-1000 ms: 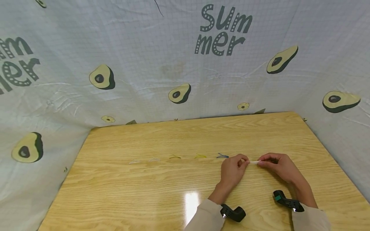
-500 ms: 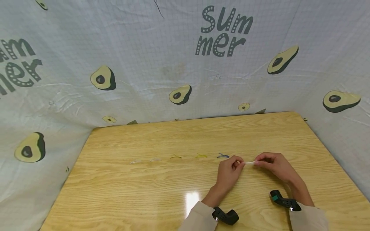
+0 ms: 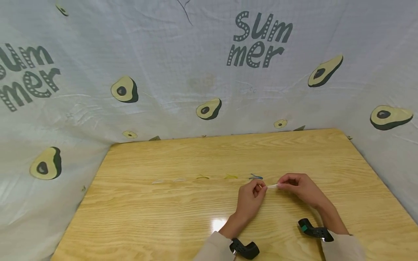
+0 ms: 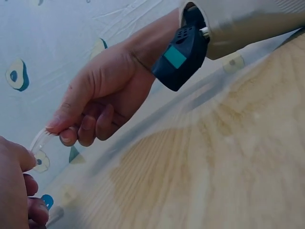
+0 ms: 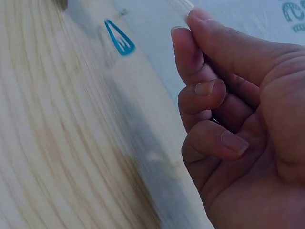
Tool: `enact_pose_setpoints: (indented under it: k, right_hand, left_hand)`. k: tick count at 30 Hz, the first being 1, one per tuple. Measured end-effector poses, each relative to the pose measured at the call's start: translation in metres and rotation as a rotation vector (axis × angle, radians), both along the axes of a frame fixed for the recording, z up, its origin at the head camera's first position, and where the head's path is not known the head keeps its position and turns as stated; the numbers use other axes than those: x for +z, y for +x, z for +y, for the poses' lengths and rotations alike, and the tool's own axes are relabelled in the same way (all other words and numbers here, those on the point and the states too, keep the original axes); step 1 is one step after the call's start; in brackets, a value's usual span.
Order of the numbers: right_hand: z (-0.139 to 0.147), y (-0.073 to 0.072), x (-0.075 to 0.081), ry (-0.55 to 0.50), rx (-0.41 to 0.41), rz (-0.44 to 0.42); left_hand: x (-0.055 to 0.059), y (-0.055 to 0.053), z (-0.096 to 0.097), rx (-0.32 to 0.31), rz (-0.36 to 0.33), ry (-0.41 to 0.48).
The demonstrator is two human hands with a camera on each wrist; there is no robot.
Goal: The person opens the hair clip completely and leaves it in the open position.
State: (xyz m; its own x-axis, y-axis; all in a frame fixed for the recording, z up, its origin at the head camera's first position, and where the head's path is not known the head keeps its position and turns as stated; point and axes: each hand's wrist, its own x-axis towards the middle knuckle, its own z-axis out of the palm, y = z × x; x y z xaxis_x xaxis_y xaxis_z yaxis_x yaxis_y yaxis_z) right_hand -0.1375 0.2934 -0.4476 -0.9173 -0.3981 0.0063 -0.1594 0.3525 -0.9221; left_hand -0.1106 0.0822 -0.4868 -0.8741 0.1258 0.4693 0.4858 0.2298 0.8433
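Observation:
A slim white hair clip (image 3: pixel 272 186) spans the gap between both hands, each pinching one end. My left hand (image 3: pixel 249 199) has its end between thumb and forefinger. Opposite it, my right hand (image 3: pixel 300 186) grips the other end with thumb and forefinger. In the left wrist view the clip (image 4: pixel 40 138) looks bent and pale; the fingertips cover its ends. The right wrist view shows the right hand's other fingers (image 5: pixel 202 90) curled loosely. Just beyond the left hand lies a blue snap hair clip (image 3: pixel 256 177), whose triangular frame (image 5: pixel 119 38) shows in the right wrist view.
Further left along the wooden table (image 3: pixel 156 217) lie a yellow clip (image 3: pixel 231 176), a darker yellow clip (image 3: pixel 203 177) and two whitish clips, one at the row's end (image 3: pixel 158 182). A printed cloth (image 3: pixel 169 116) rises behind the table.
Both hands have shifted left and slightly toward the body, still holding the white hair clip between them. The head view has turned slightly; the clips in the row lie as before.

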Motion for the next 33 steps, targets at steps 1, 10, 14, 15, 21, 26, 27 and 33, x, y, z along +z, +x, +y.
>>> enact_pose_setpoints:
  k: [1,10,14,15,21,26,27,33]
  right_hand:
    - [-0.003,0.001,0.0,-0.005,0.007,-0.01]
    - [-0.027,0.008,0.002,-0.064,0.092,-0.064]
    - [-0.039,0.012,-0.002,-0.082,0.131,-0.057]
    - [-0.043,0.013,-0.003,-0.088,0.14,-0.055]
    - [-0.068,0.021,-0.008,-0.129,0.183,-0.076]
    - [-0.095,0.031,-0.012,-0.159,0.185,-0.081]
    - [-0.101,0.033,-0.013,-0.169,0.181,-0.082]
    - [-0.137,0.045,-0.015,-0.232,0.175,-0.11]
  left_hand:
    - [0.0,0.002,-0.003,-0.004,0.005,0.004]
    - [0.035,0.03,-0.03,0.0,0.011,0.049]
    - [0.04,0.037,-0.043,0.002,0.035,0.047]
    - [0.04,0.039,-0.047,-0.002,0.036,0.044]
    - [0.039,0.048,-0.074,-0.029,0.01,0.034]
    - [0.038,0.059,-0.1,-0.042,-0.011,0.03]
    - [0.038,0.061,-0.106,-0.042,-0.006,0.027]
    - [0.037,0.074,-0.137,-0.037,0.066,0.018]
